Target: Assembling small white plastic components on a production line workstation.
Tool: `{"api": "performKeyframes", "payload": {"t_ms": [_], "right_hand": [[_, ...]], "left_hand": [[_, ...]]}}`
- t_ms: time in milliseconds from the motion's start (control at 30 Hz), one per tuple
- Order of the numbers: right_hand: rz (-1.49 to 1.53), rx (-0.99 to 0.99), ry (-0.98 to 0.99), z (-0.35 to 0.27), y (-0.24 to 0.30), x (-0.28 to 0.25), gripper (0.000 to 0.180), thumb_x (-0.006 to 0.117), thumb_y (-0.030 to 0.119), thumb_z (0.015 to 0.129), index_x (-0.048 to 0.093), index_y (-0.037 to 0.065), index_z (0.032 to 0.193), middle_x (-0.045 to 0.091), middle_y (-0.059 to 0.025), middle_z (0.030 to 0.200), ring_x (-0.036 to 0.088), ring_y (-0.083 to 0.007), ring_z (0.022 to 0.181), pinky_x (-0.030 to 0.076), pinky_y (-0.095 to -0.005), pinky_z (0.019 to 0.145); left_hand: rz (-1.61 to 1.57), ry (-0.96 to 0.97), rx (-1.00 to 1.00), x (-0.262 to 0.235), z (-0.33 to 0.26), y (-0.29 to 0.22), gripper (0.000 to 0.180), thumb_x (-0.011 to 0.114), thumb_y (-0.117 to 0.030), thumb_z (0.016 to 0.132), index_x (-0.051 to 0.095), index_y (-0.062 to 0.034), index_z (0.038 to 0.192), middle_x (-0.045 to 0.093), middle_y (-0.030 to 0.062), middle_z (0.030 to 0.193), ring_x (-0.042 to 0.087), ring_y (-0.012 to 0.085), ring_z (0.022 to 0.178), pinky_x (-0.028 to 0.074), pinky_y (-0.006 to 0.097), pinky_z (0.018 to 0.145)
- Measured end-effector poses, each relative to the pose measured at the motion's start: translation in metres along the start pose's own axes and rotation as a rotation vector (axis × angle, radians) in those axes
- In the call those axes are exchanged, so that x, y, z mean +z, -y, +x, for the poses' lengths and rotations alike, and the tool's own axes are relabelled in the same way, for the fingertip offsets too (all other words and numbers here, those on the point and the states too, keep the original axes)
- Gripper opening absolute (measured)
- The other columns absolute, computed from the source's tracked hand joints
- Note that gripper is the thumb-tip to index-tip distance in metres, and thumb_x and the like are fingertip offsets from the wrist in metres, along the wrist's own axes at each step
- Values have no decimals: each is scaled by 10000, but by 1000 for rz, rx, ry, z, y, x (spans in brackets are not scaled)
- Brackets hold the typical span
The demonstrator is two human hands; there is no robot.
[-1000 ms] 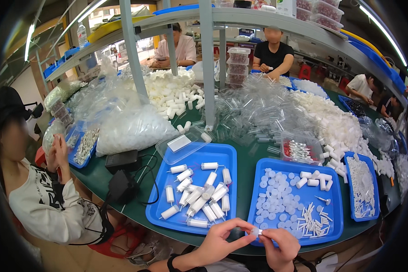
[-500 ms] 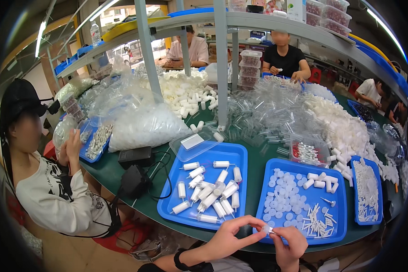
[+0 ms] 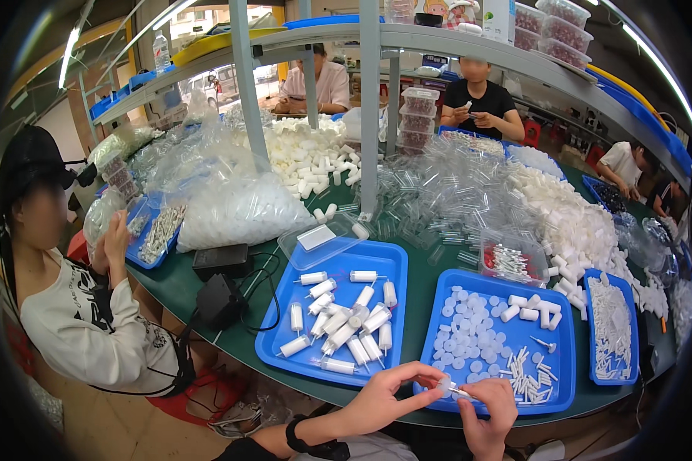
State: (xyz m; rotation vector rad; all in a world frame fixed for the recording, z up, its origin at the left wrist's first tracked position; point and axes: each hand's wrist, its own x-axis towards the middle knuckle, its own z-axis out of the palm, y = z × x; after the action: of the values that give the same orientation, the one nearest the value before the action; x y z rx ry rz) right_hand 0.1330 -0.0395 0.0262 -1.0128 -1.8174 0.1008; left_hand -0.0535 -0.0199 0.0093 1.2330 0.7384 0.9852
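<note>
My left hand (image 3: 392, 399) pinches a small translucent plastic disc (image 3: 444, 386) between thumb and fingertips. Against it, my right hand (image 3: 490, 407) grips a thin white pin (image 3: 460, 393), fingers closed. The two parts meet or nearly meet; their exact contact is too small to tell. Both hands are over the near edge of a blue tray (image 3: 430, 319). In that tray lie loose translucent discs (image 3: 469, 326), short white pins (image 3: 527, 376) and several white cylinders (image 3: 532, 309). One disc with a pin through it (image 3: 544, 343) rests among them.
Left of it, another blue tray (image 3: 273, 338) holds white cylinders with pins at their ends (image 3: 338, 330). A narrow blue tray (image 3: 594, 346) of white sticks stands right. Behind are a black power adapter (image 3: 221, 261), clear tubes (image 3: 430, 192) and a metal post (image 3: 369, 115). Co-workers sit around the table.
The view has shifted slightly, so the table sits a little further left. My hands stay together, and more of the pin shows between them. A co-worker opposite has raised both hands.
</note>
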Motion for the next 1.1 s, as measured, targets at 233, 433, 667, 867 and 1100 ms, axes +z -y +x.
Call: {"api": "performKeyframes", "payload": {"t_ms": [233, 433, 667, 867, 1100], "right_hand": [[78, 41, -14, -9, 1, -6, 191, 713, -81, 702, 623, -3, 851, 616, -128, 775, 594, -263, 708, 472, -319, 610], [94, 78, -49, -14, 1, -7, 168, 720, -83, 694, 627, -14, 816, 611, -125, 737, 582, -250, 680, 463, -316, 594], [18, 102, -32, -16, -8, -4, 200, 748, -38, 632, 666, 28, 802, 663, -81, 744, 616, -230, 675, 456, -303, 612], [-12, 98, -8, -18, -10, -6, 222, 761, -30, 625, 676, 32, 820, 664, -73, 736, 614, -220, 664, 453, -300, 598], [-17, 93, 8, -19, -6, -9, 211, 766, -24, 625, 675, 29, 808, 658, -73, 725, 609, -221, 653, 449, -299, 587]], "left_hand": [[31, 11, 23, 3, -8, 2, 305, 631, -86, 876, 575, 12, 1159, 591, 63, 1067, 543, 118, 982, 419, 255, 895], [19, 40, 6, 7, -4, 2, 308, 611, -36, 879, 566, 21, 1178, 575, 74, 1092, 537, 130, 1004, 411, 264, 914], [-26, -85, 41, 8, -3, 4, 245, 576, -86, 918, 559, 29, 1134, 636, 105, 1022, 593, 138, 975, 447, 266, 879], [-19, -131, 3, 5, -1, 3, 103, 563, -49, 917, 522, 25, 976, 650, 134, 987, 608, 160, 969, 456, 288, 886], [78, -110, 79, 4, -6, 7, 110, 574, -59, 910, 546, 35, 960, 657, 128, 963, 618, 163, 954, 459, 287, 886]]}}
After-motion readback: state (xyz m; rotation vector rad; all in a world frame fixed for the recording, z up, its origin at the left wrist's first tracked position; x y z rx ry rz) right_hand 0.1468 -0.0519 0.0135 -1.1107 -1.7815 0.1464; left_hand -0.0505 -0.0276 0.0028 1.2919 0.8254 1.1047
